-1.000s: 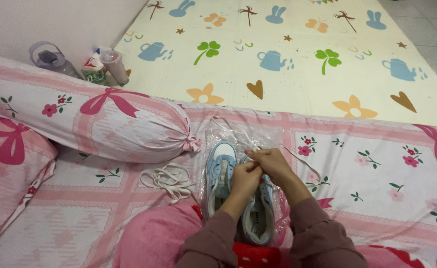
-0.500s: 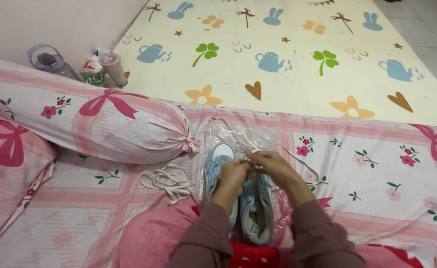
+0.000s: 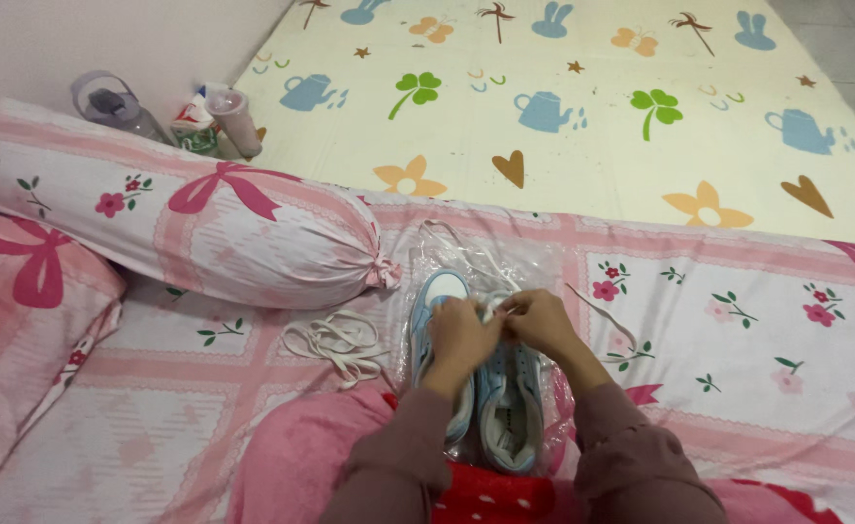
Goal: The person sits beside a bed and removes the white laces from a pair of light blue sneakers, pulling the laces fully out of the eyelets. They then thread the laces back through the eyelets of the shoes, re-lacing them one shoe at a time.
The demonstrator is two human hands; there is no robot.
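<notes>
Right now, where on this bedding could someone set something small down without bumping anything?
The widest bare patch is the floral sheet right of the right hand. The play mat beyond is bare too. It is crowded around the shoes: plastic wrap, loose laces and bolster hem in the left hand.

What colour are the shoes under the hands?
Light blue and white shoes, seen best in the head view, the only one.
</notes>
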